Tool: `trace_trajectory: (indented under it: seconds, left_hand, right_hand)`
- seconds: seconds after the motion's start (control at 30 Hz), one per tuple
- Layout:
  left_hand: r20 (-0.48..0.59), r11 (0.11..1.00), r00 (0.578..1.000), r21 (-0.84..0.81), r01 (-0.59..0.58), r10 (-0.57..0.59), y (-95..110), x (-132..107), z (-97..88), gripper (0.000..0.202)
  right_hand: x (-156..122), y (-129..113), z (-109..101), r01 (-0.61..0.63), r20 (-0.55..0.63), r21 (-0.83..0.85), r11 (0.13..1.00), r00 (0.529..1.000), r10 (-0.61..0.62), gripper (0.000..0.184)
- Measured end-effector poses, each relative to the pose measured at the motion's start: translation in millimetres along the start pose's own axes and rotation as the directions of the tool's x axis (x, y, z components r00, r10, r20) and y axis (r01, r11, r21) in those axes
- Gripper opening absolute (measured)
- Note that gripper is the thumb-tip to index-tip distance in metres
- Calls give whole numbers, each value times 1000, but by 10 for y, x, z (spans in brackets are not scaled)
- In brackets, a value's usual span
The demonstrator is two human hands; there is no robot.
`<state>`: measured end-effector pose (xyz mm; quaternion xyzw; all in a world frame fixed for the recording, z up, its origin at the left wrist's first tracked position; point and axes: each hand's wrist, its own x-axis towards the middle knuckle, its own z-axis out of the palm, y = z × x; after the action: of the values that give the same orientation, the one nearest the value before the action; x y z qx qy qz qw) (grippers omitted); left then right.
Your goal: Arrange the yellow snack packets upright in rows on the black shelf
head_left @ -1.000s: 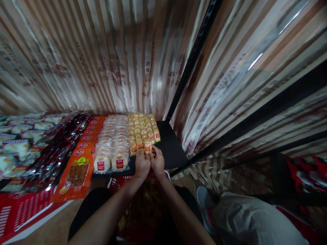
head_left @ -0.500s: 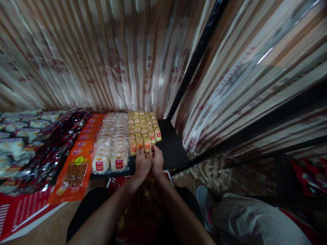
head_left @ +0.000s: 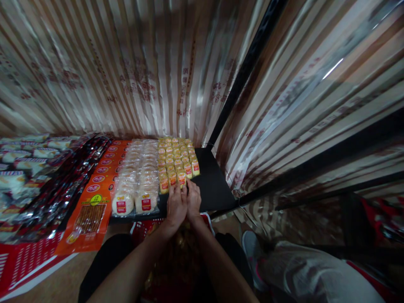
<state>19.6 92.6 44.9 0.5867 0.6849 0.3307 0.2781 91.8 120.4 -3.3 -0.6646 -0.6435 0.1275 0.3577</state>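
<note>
Small yellow-wrapped snack packs with red labels stand in tight rows on a black shelf. My left hand lies at the near edge of these rows, fingers stretched forward against the front packs. Beside it, nearly touching, my right hand reaches to the same front edge with its fingers extended. Neither hand visibly grips a pack, though the fingertips partly cover the lowest ones. Two rows of clear-wrapped round pastries are left of my hands.
Orange snack bags, dark shiny packets and white packets line the shelf leftward. Red baskets stand below, one between my legs. A black post rises at the corner. Another person's leg is at right.
My hands have shifted slightly, and the left fingers now stretch straighter toward the front packs. The central front pack sits a little farther left in view and its lower part is more covered.
</note>
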Motion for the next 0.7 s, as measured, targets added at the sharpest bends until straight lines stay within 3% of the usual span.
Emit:
trace_trajectory:
  seconds: [0.13,0.3,0.43,0.7]
  left_hand:
    - [17,999,999,-23,-30,30,-21,-11,14,37]
    - [22,996,999,-81,26,-24,-54,-1,88,35]
    - [-6,997,1000,-72,-29,28,-74,-26,93,34]
    - [-16,994,994,12,-105,105,-183,-219,-22,37]
  right_hand:
    - [-5,-18,-5,-10,6,-2,1000,1000,10,41]
    - [-9,-34,-3,-18,-10,20,1000,1000,18,39]
    - [-8,0,9,-9,-27,56,998,1000,10,39]
    - [-166,11,-90,56,-193,160,986,981,-24,36]
